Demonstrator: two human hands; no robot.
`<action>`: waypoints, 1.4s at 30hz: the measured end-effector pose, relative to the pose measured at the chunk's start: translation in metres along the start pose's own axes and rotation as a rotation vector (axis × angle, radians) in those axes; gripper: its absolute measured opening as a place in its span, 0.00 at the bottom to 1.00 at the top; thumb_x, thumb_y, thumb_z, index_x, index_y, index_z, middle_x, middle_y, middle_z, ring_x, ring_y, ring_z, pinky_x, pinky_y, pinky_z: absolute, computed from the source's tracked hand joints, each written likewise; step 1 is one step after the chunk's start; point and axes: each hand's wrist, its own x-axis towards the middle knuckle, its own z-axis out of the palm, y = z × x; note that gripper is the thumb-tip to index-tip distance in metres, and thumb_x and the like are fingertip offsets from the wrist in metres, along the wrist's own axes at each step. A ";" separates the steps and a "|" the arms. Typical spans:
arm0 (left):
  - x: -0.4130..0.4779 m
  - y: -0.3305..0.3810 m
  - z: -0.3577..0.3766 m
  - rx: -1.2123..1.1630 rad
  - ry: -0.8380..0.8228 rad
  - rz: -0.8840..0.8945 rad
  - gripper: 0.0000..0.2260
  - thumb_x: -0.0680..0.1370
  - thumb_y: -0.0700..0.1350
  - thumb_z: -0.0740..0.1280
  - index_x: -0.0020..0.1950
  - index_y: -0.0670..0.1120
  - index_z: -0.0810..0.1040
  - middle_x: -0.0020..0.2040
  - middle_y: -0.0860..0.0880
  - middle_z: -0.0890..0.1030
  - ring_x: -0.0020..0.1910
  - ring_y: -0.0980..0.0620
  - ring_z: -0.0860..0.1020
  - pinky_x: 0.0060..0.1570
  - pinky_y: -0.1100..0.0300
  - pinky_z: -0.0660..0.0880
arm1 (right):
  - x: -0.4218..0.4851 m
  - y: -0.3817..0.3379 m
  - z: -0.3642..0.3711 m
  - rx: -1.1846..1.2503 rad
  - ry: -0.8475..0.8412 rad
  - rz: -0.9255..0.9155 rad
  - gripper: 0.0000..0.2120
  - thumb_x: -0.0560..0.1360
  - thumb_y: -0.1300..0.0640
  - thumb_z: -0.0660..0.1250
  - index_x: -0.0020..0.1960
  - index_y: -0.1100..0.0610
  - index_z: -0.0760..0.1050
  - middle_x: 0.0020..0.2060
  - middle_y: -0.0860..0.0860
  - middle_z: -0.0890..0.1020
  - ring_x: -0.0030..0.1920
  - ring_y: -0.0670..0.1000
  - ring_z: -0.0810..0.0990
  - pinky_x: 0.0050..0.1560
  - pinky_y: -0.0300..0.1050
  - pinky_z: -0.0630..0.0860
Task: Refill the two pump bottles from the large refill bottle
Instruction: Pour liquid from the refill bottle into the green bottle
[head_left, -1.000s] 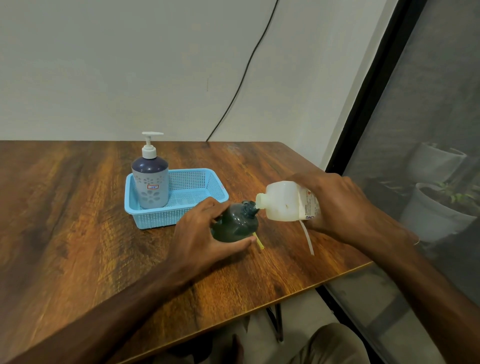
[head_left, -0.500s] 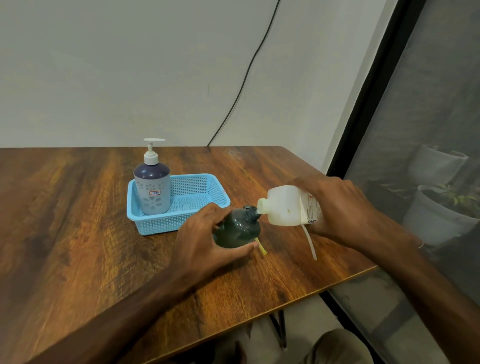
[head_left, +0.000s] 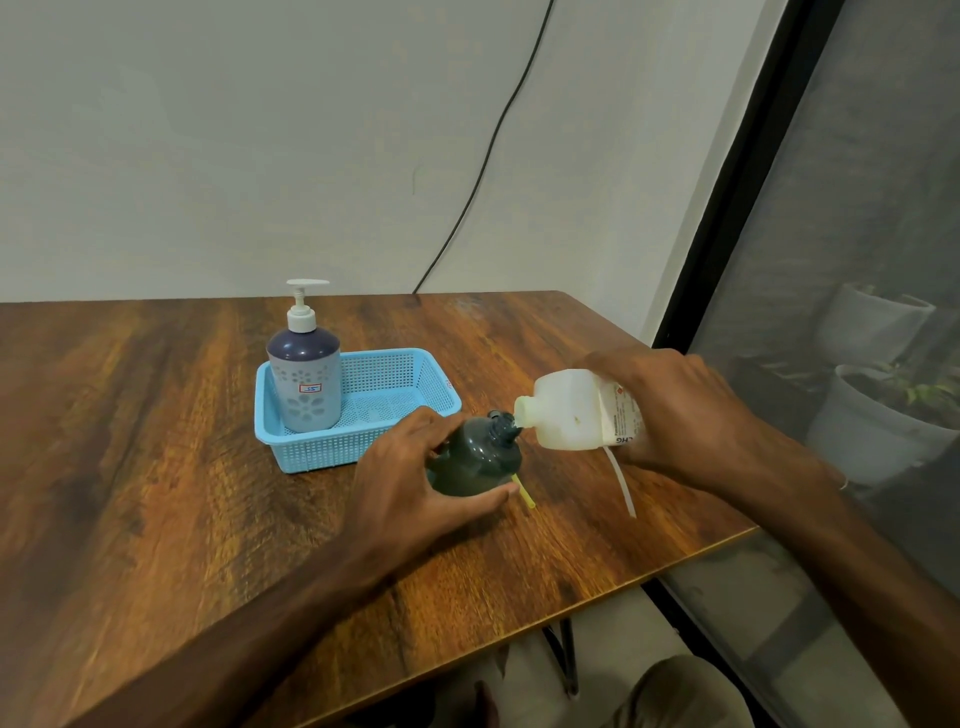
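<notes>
On the table (head_left: 156, 493) little has changed since a moment ago: my right hand (head_left: 691, 415) keeps its grip closed around the refill bottle (head_left: 576, 410), lying nearly level, mouth pointing left onto the dark pump bottle's (head_left: 475, 457) open neck. My left hand (head_left: 410, 488) wraps that bottle (upright, just beside the blue basket (head_left: 363, 447)).

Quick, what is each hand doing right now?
Left hand: closed around the dark green bottle, steadying it on the table.
Right hand: closed on the white refill bottle, tipped to the green bottle's mouth.
</notes>
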 end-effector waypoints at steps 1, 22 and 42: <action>0.000 0.000 0.000 0.001 -0.002 -0.001 0.35 0.67 0.74 0.72 0.68 0.58 0.76 0.55 0.59 0.80 0.52 0.61 0.77 0.46 0.56 0.81 | 0.000 0.000 0.000 -0.003 -0.007 0.005 0.35 0.69 0.49 0.78 0.73 0.46 0.70 0.64 0.44 0.78 0.63 0.47 0.76 0.54 0.35 0.64; 0.000 0.001 0.001 0.013 0.002 -0.010 0.35 0.66 0.72 0.74 0.69 0.58 0.76 0.56 0.60 0.79 0.53 0.62 0.77 0.46 0.57 0.82 | 0.000 -0.003 -0.003 -0.019 0.030 -0.034 0.37 0.66 0.49 0.80 0.72 0.45 0.71 0.61 0.44 0.80 0.61 0.48 0.78 0.52 0.38 0.69; 0.001 0.001 0.000 0.028 0.003 -0.007 0.35 0.67 0.71 0.75 0.69 0.56 0.76 0.56 0.59 0.79 0.53 0.61 0.76 0.47 0.58 0.82 | 0.002 -0.003 -0.004 -0.025 0.034 -0.047 0.37 0.66 0.50 0.81 0.72 0.45 0.71 0.62 0.45 0.80 0.62 0.49 0.77 0.52 0.38 0.66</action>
